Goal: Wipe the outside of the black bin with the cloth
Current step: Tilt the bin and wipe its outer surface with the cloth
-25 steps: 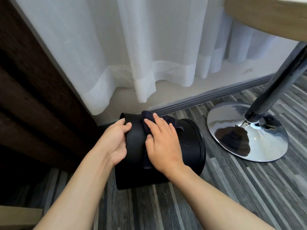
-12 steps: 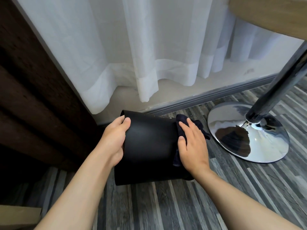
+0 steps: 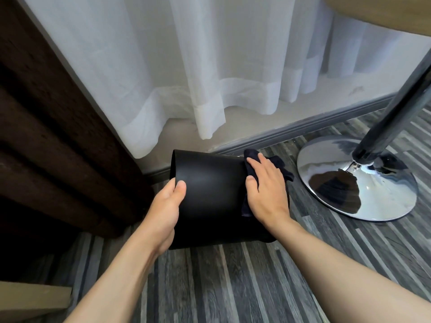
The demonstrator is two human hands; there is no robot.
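The black bin [image 3: 210,197] lies on its side on the striped grey floor, close to the wall. My left hand [image 3: 166,206] grips its left end, thumb on top. My right hand [image 3: 265,190] lies flat on the bin's right end and presses a dark cloth [image 3: 278,164] against the outside wall. The cloth sticks out beyond my fingertips and below my palm. The right rim of the bin is hidden under my hand and the cloth.
A chrome table base [image 3: 356,178] with a dark pole [image 3: 391,108] stands just right of the bin. White curtains [image 3: 210,78] hang behind it above a grey skirting board [image 3: 291,131]. Dark brown furniture [image 3: 58,136] closes off the left side.
My right hand has slid the cloth from the bin's left-middle across to its right end. My left hand has kept its grip on the left end.
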